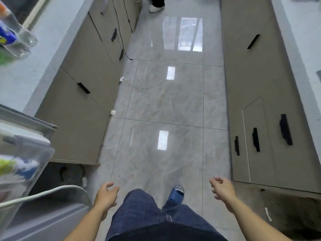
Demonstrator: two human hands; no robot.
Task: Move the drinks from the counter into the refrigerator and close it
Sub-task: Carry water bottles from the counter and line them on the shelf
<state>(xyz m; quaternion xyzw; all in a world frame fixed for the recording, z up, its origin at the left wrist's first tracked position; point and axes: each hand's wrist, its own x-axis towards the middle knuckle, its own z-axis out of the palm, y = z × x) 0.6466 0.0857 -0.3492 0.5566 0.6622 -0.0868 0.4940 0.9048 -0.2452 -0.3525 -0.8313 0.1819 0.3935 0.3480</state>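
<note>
I look down a narrow kitchen aisle. My left hand (106, 195) and my right hand (222, 188) hang low over the tiled floor, both with fingers loosely apart and holding nothing. At the far left edge a clear plastic bottle (15, 37) with a blue and yellow label stands on the pale counter (43, 49). Below it, at the lower left, is the open refrigerator door (29, 129), with a blurred clear bottle (19, 171) with a green and blue label in its shelf. Both hands are well apart from the bottles.
Brown cabinets with black handles line the left (83, 87) and right (260, 101) sides of the aisle. Glossy grey floor tiles (165, 105) run ahead. Another person's shoe (156, 7) shows at the far end. A black cable (121, 37) hangs down the left cabinets.
</note>
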